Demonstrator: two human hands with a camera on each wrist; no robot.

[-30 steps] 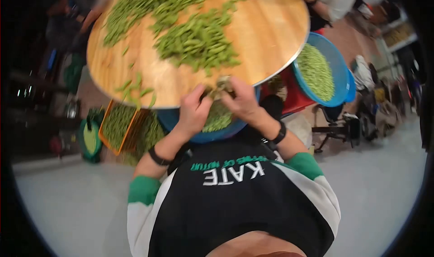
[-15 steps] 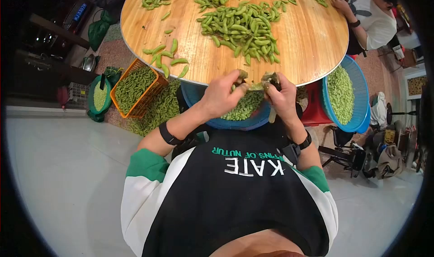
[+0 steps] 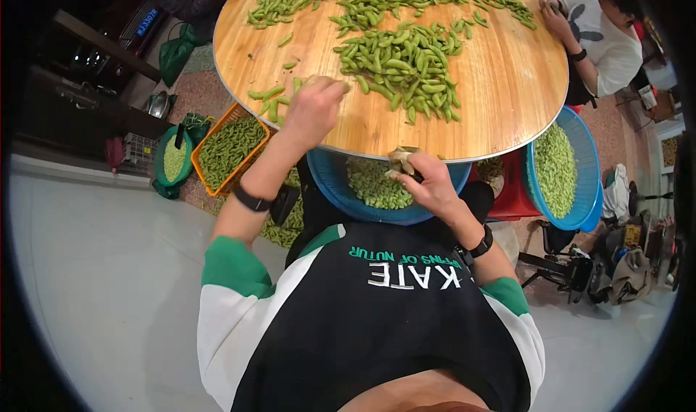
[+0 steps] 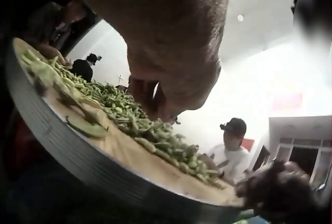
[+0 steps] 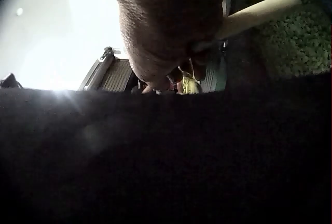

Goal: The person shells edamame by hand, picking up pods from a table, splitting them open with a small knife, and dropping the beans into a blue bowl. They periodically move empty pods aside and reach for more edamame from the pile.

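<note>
In the head view my left hand (image 3: 315,107) is over the round wooden table (image 3: 246,71), between a few loose edamame pods (image 3: 272,100) and a larger heap of pods (image 3: 402,67). Its fingers point inward, and the left wrist view shows a gap of light between them. My right hand (image 3: 433,183) is at the table's near edge, above a blue basin (image 3: 337,191) of shelled green beans (image 3: 373,183). It grips a pale round wooden handle (image 5: 264,14) that sticks out beyond the palm; the far end is hidden. Brownish material (image 3: 402,158) covers its fingertips.
A second blue basin (image 3: 587,162) of shelled beans stands at the right by a red stool (image 3: 511,194). To the left is an orange crate (image 3: 210,187) of pods, with more pods (image 3: 290,227) on the floor. Another person (image 3: 602,42) sits across the table.
Both hands were together over the basin around a pod. They have parted: the left moved up and left over the table, and the right stays near the edge with the handle.
</note>
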